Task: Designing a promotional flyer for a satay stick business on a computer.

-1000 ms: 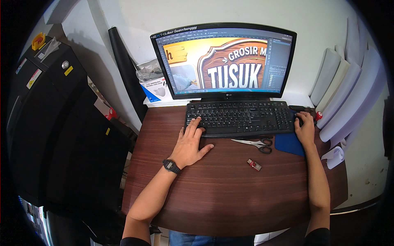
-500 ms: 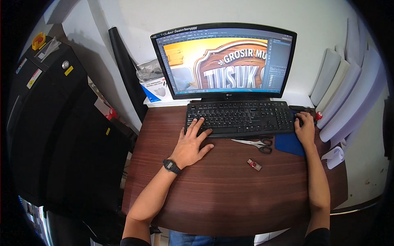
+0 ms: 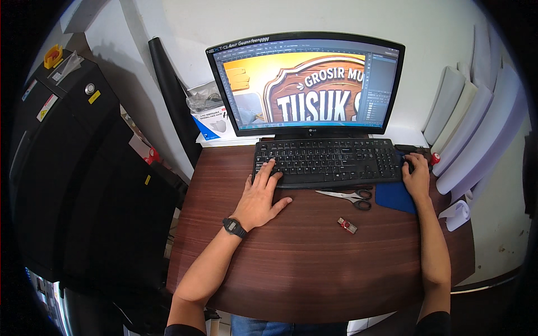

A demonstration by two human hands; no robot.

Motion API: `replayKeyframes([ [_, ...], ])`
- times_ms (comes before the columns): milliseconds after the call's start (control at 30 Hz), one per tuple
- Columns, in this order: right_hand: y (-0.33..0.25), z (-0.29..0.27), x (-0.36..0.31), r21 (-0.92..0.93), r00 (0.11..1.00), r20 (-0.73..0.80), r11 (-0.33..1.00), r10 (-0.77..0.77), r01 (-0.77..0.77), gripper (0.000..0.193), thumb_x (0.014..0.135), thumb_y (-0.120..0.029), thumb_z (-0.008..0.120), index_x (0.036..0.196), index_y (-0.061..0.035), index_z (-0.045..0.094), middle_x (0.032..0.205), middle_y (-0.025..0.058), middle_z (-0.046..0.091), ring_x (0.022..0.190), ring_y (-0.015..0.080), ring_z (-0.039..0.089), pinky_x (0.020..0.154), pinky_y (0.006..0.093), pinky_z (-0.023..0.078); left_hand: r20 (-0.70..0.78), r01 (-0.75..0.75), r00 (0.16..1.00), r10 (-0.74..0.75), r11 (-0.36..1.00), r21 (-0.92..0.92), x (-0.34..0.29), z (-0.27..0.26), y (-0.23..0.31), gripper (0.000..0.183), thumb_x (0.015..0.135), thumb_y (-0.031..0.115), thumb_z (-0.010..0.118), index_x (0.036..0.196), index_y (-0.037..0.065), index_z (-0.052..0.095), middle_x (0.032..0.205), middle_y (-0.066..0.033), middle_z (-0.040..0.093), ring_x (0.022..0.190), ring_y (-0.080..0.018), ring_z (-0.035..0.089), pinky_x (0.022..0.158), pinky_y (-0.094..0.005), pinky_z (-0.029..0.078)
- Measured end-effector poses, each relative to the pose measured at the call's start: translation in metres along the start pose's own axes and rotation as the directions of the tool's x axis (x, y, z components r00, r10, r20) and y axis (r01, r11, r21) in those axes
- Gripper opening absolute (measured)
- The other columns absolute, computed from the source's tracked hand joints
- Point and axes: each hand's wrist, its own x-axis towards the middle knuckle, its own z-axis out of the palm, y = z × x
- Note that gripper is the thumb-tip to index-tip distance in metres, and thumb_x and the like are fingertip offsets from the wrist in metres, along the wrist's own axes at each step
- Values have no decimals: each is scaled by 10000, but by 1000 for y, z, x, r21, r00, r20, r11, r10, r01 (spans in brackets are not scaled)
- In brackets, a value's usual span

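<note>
My left hand (image 3: 258, 200) rests at the left end of a black keyboard (image 3: 328, 162). Its fingertips are on the keys and its thumb is stretched out over the desk. Nothing is held in that hand, and a black digital watch (image 3: 233, 227) is on its wrist. At the keyboard's right end, my right hand (image 3: 416, 178) curls over a computer mouse, mostly hidden under the fingers, on a blue mouse pad (image 3: 393, 197). Behind the keyboard stands a monitor (image 3: 314, 84) showing an orange and brown sign design in an editing program.
Scissors (image 3: 350, 196) with black handles lie in front of the keyboard, and a red and grey USB stick (image 3: 347, 225) is nearer me on the brown desk (image 3: 314, 263). White rolls (image 3: 468, 120) lean at the right. A face mask box (image 3: 214, 123) and a black machine (image 3: 84, 168) are at the left.
The fingers of my left hand have drawn in slightly to the left across the keys. On the monitor the sign's lettering has turned plain white and sharper. My right hand stays put.
</note>
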Motion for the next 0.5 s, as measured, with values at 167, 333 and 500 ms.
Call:
replayKeyframes([
  [167, -2, -1, 0, 15, 1000, 2, 1000, 6, -6, 221, 876, -86, 680, 1067, 3, 745, 1164, 174, 690, 1112, 372, 635, 992, 446, 512, 5, 5, 1000, -5, 1000, 5, 0, 0, 0, 747, 956, 486, 709, 1483, 8, 479, 1672, -243, 242, 1548, -412, 275, 1223, -615, 288],
  [333, -4, -2, 0, 17, 1000, 3, 1000, 5, -5, 221, 877, -85, 682, 1069, 3, 748, 1161, 170, 690, 1104, 368, 633, 989, 444, 512, 11, 10, 1000, -10, 1000, 10, 0, -1, 0, 742, 958, 490, 705, 1481, 14, 481, 1672, -244, 243, 1549, -415, 270, 1221, -622, 288],
  [500, -4, -1, 0, 0, 1000, 7, 1000, 21, -21, 222, 878, -91, 684, 1067, 2, 753, 1162, 175, 694, 1101, 374, 642, 981, 449, 519, 4, 1, 1000, -1, 1000, 6, 0, 1, -1, 740, 959, 496, 701, 1477, 15, 484, 1676, -242, 236, 1553, -413, 261, 1221, -627, 284],
])
